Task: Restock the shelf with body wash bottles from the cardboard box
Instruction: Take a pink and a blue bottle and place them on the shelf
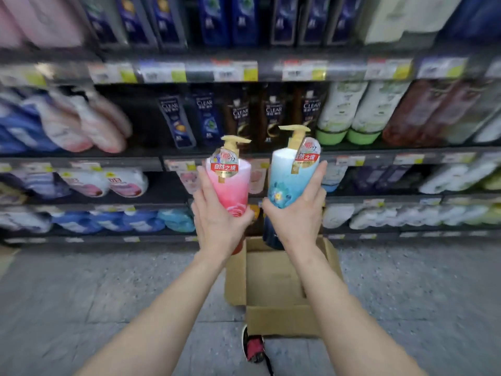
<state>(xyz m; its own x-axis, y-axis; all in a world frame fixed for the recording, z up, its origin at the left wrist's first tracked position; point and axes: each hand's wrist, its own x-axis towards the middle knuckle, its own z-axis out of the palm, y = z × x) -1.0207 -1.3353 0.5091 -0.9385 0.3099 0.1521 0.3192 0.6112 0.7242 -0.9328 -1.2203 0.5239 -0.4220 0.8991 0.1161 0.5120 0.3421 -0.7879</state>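
On the middle shelf (81, 160) a dark gap (145, 123) lies open between the pink pouches (89, 126) at left and the CLEAR bottles (206, 118) at right. 1 shelf lower, a second gap (166, 187) opens right of the white pouches (127, 183). The pink bottle (230, 185) in the left hand (217, 223) and the blue bottle (290, 180) in the right hand (298, 213) block the shelves' centre.

The pink bottle (230, 185) is up in the left hand (217, 221), upright, with a rose printed low on its body, a gold pump on top and a red tag at the neck. Just beside it, not touching, the blue bottle (290, 180) sits in the right hand (298, 215). It has the same gold pump and tag, a flower on its front, and its top leans slightly right. Below them, the cardboard box (273, 283) sits open on the floor, flaps up, in front of the shelf (244, 156).
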